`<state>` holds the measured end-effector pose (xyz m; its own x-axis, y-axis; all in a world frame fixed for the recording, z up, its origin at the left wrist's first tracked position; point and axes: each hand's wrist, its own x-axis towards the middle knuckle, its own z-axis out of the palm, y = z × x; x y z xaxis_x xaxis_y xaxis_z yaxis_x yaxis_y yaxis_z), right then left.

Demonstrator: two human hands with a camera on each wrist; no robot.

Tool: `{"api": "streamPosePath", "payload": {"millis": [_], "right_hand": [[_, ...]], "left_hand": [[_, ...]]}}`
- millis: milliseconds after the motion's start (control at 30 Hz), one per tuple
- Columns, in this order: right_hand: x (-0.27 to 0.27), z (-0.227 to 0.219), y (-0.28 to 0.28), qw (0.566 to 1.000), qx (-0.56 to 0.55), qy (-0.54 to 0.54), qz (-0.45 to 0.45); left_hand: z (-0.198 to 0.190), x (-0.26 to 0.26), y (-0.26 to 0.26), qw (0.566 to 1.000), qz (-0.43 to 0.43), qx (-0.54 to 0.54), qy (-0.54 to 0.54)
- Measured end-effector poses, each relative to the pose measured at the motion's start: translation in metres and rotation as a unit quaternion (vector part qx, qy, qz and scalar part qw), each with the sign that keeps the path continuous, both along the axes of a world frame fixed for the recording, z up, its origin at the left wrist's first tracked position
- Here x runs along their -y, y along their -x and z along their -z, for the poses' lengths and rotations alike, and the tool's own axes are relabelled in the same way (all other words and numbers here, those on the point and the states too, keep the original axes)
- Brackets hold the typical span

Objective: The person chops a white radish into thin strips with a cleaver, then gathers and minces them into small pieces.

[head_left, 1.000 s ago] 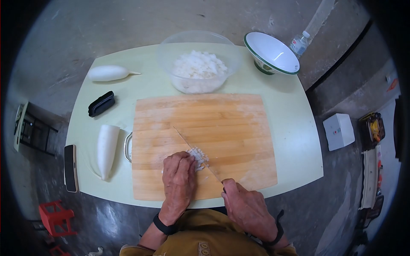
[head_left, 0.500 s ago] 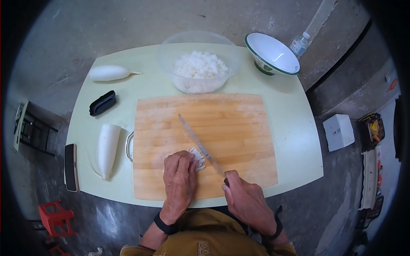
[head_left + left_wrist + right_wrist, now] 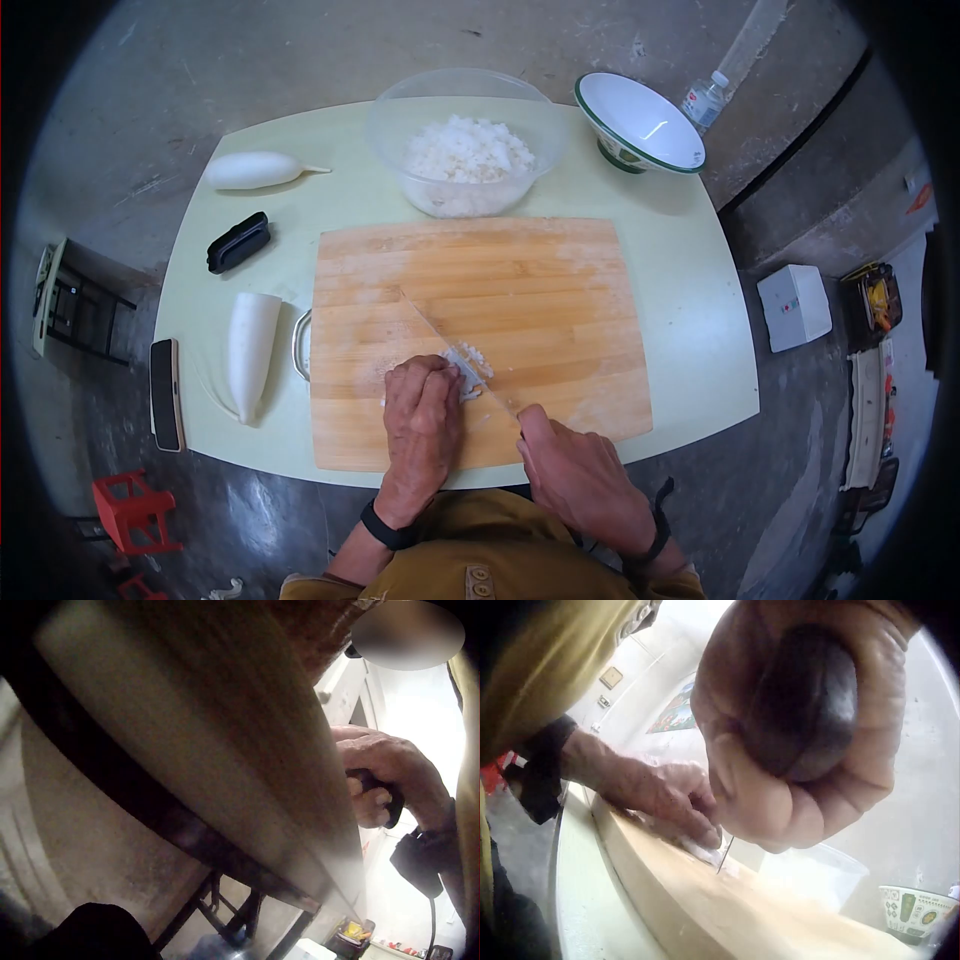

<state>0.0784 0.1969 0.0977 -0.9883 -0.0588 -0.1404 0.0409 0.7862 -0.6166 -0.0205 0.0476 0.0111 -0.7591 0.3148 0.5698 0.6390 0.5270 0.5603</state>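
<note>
On the wooden cutting board (image 3: 540, 300), my left hand (image 3: 420, 410) holds down white radish (image 3: 467, 377) with bent fingertips. Part of the radish is hidden beneath those fingers; its visible end is cut into small strips and bits. My right hand (image 3: 580, 480) grips a knife (image 3: 502, 402), whose thin blade slants forward and left, down in the radish right beside the left fingertips. The right wrist view shows the fingers wrapped round the dark knife handle (image 3: 802, 705), with the left hand (image 3: 664, 795) behind it on the board.
Behind the board stands a clear bowl (image 3: 385, 165) of chopped white radish, with a green-rimmed white bowl (image 3: 640, 120) and a bottle (image 3: 705, 100) to its right. At left lie a whole radish (image 3: 255, 171), a black holder (image 3: 238, 243), a cut radish (image 3: 253, 355) and a phone (image 3: 166, 395).
The knife rose and swung slightly right half a second ago, showing its blade face, then came back down into the radish. My left hand stays nearly in place.
</note>
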Motion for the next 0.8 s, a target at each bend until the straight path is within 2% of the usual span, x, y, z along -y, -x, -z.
{"api": "streamPosePath", "payload": {"millis": [133,300,400,800], "right_hand": [[0.007,0.017,0.009,0.998,0.015,-0.053,0.017],[0.003,0.019,0.005,0.998,-0.040,-0.002,0.044],[0.003,0.007,0.000,0.998,-0.023,-0.006,0.052],[0.002,0.001,0.000,1.000,0.016,-0.024,0.003]], "left_hand": [[0.001,-0.001,-0.001,1.000,-0.009,-0.008,-0.001],[0.000,0.000,-0.002,1.000,-0.011,-0.002,-0.009],[0.002,0.000,-0.002,1.000,-0.009,-0.004,-0.009],[-0.002,-0.001,-0.002,1.000,-0.001,0.014,-0.006]]}}
